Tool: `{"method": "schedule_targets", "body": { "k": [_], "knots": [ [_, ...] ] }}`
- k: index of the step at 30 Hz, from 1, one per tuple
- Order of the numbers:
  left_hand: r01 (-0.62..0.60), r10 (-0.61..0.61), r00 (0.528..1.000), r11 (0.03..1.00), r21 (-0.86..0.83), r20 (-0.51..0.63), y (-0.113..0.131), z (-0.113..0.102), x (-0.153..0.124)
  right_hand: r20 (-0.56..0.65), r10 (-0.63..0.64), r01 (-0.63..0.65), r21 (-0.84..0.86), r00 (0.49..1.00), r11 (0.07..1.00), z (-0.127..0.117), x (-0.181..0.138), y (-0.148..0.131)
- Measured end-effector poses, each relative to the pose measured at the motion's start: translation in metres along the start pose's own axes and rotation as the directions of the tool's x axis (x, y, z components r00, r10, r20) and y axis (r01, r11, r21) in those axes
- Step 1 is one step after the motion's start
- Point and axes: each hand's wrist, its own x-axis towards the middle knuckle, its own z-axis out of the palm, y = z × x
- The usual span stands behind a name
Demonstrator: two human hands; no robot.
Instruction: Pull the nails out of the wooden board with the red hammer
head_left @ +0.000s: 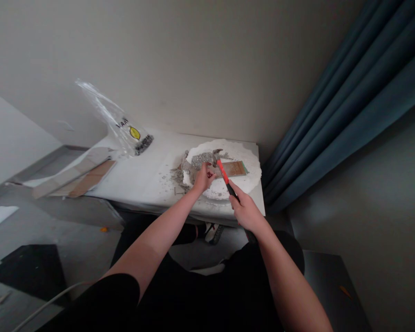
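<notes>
My right hand is wrapped round the black grip of a claw hammer with a red shaft. Its metal head is just beyond the fingers of my left hand, which are drawn together in a pinch; what they hold is too small to make out. Below the hammer lies a brown flat strip with a greenish right end. It rests on a white round sheet with a ragged edge. Grey crumbly rubble is heaped on the sheet's left part and spills past it.
A white-covered low table stands against the wall. On it are a clear plastic bag with a yellow logo and torn cardboard pieces. A blue-grey curtain hangs at right. Dark sheets and a cable are at lower left.
</notes>
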Motion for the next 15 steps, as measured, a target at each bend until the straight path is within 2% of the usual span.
{"method": "schedule_targets", "body": {
  "k": [5, 11, 15],
  "knots": [
    [-0.032, 0.032, 0.999, 0.999, 0.003, -0.005, -0.0004, 0.0004, -0.0001, 0.004, -0.041, 0.041, -0.045, 0.999, 0.998, 0.0005, 0.0013, 0.0028],
    [-0.025, 0.025, 1.000, 1.000, -0.003, 0.000, -0.0011, 0.0004, -0.0003, -0.039, -0.050, 0.051, 0.023, 0.998, 0.998, -0.0017, -0.0001, 0.0020],
    [-0.018, 0.018, 1.000, 1.000, -0.012, 0.004, 0.0001, 0.0002, 0.0000, 0.009, -0.029, 0.029, -0.023, 1.000, 0.999, -0.0023, 0.0011, 0.0011]
  ]
}}
